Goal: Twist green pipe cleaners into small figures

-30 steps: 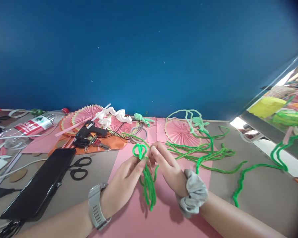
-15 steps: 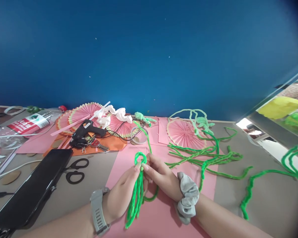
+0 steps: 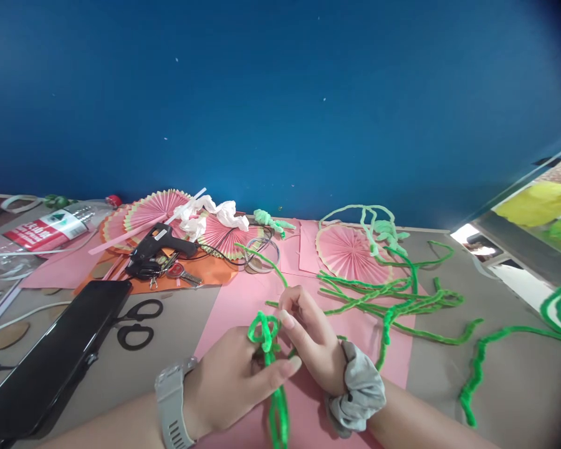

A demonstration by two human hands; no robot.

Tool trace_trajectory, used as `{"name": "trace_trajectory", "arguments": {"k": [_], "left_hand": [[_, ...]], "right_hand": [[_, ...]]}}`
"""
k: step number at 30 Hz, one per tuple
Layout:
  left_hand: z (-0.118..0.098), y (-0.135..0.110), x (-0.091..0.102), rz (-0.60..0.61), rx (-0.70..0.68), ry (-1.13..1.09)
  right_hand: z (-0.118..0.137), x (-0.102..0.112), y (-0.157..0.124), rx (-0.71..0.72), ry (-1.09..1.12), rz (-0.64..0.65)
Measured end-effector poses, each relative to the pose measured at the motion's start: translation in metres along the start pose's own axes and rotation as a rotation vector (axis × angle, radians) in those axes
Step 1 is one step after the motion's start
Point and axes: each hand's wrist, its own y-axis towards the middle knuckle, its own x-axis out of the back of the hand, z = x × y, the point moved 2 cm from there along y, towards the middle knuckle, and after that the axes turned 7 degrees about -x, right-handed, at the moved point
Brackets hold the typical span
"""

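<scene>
Over the pink paper, my left hand [image 3: 234, 371] is closed on a bundle of bright green pipe cleaners [image 3: 264, 330]. Small loops stick up above its fingers, and the long ends hang down past the outstretched thumb. Close beside it, my right hand [image 3: 313, 330] has its thumb and forefinger curled together. A single lighter green pipe cleaner [image 3: 267, 259] runs from the back down to these fingers, which seem to grip it; the exact contact is hidden. Several loose green pipe cleaners [image 3: 374, 299] lie to the right of my hands.
At the left lie a black phone [image 3: 60, 355], scissors [image 3: 138, 337], a glue gun [image 3: 161, 242], keys [image 3: 182, 273] and a plastic bottle [image 3: 47, 231]. Pleated pink paper rosettes [image 3: 350, 249] and crumpled white paper [image 3: 229, 217] stand along the blue wall [image 3: 271, 106]. A twisted green strand [image 3: 479, 368] lies right.
The bundle's looped top has dropped lower and its tails now hang more to the right. My left hand has turned, thumb pointing right, and my right fingers have come off the loop.
</scene>
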Motion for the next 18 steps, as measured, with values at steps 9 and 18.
{"name": "trace_trajectory", "arguments": {"k": [9,18], "left_hand": [[-0.005,0.008,0.007,0.218,-0.035,0.277],[-0.007,0.012,0.013,-0.046,0.109,0.039]], "right_hand": [[0.010,0.003,0.000,0.463,-0.215,0.115],[0.001,0.016,0.007,0.357,-0.398,-0.230]]}}
